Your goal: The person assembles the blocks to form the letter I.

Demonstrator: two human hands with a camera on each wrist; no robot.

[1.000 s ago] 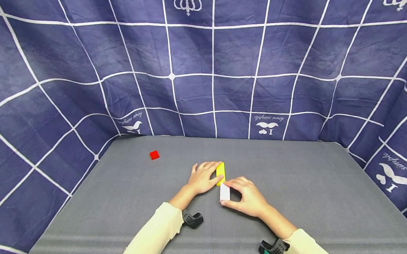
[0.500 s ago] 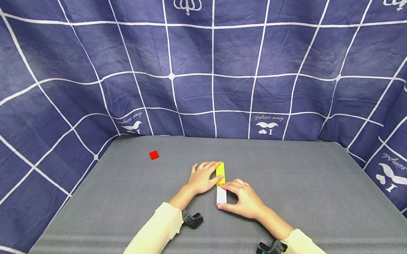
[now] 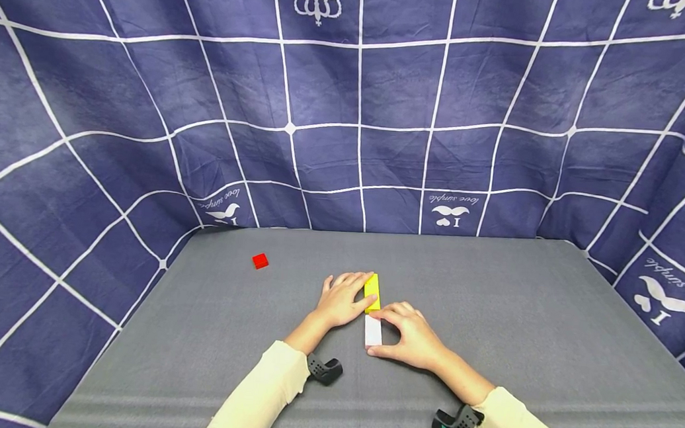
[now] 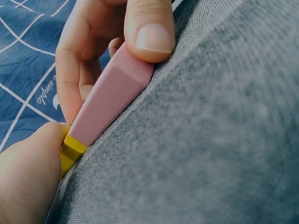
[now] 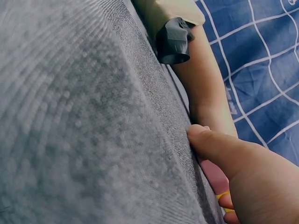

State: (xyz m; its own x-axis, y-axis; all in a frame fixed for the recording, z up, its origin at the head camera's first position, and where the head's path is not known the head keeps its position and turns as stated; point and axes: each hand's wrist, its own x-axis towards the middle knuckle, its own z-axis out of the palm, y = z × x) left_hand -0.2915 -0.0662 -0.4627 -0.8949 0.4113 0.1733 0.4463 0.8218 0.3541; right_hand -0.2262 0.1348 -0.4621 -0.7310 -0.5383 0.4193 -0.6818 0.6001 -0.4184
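Near the middle of the table, a yellow rectangular block [image 3: 374, 288] lies lengthwise away from me. My left hand [image 3: 338, 301] grips it from the left, with the thumb at its near part and a fingertip at its far end. A pale pink rectangular block [image 3: 372, 333] lies end to end with it on the near side. My right hand [image 3: 414, 340] pinches this pink block at its two ends, thumb on the near end. In the left wrist view the pink block [image 4: 110, 95] meets the yellow block [image 4: 73, 150]. Fingers hide part of both blocks.
A small red block [image 3: 260, 261] lies at the far left of the grey cloth-covered table [image 3: 492, 291]. Blue curtains [image 3: 399, 85] with white lines hang along the back and both sides. Black wrist devices [image 3: 324, 370] sit at both cuffs.
My right hand has brought the pink block slightly left and nearer to me, lining it up with the yellow block's near end. Since half a second ago both hands hold almost still.
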